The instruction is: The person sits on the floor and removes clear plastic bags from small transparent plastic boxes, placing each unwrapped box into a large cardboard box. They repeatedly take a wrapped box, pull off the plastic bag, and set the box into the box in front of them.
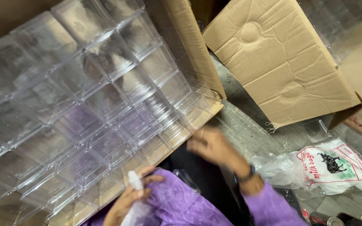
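At bottom centre, a small white plastic piece (135,181) is pinched in the left hand (126,201) beside stacked clear plastic boxes (105,104) in a brown cardboard carton (197,46). Right hand (210,146) blurred — grip cannot be told — near a white printed plastic bag (340,167).

clear boxes (105,100): showing as transparent, glossy hard plastic
cardboard carton (281,62): looking like matt brown corrugated paper, dented
plastic bag (336,167): appearing as thin, crinkled, shiny white film
sleeve (269,209): showing as soft purple patterned cloth
floor (248,129): looking rough, grey
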`<state>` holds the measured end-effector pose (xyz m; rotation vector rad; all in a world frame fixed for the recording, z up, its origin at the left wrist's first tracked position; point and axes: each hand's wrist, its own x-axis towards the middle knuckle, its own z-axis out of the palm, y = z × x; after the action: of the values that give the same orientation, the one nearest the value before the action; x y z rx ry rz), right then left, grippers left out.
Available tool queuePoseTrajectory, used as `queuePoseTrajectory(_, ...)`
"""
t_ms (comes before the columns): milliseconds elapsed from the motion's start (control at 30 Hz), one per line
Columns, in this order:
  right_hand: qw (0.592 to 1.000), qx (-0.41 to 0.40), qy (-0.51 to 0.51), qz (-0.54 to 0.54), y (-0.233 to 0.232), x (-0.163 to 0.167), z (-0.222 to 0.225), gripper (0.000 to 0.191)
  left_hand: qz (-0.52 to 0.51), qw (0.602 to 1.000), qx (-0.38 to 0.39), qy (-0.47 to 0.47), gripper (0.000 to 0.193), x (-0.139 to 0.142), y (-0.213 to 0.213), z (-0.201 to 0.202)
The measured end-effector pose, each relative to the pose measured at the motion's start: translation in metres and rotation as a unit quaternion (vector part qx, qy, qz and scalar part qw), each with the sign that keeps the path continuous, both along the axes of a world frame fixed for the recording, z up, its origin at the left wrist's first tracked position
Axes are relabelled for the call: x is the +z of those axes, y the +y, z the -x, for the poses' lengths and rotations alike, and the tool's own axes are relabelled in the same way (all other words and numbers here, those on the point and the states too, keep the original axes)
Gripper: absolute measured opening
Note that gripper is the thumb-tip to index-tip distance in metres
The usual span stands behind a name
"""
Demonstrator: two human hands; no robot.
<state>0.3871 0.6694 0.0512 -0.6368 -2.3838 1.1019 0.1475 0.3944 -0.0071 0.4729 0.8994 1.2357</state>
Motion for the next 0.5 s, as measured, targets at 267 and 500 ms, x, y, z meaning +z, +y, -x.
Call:
queuePoseTrajectory(267,0.961,-0.130,0.158,-0.188,0.205,0.008,0.159,0.031,-0.038,0.956,0.065,-0.284,0.098,-0.050,0.004,-0.031)
queuePoseTrajectory(500,0.944,-0.193,-0.085,-0.255,0.234,-0.015,0.217,0.085,-0.037,0.950,0.052,-0.304,0.097,-0.053,0.007,-0.029)
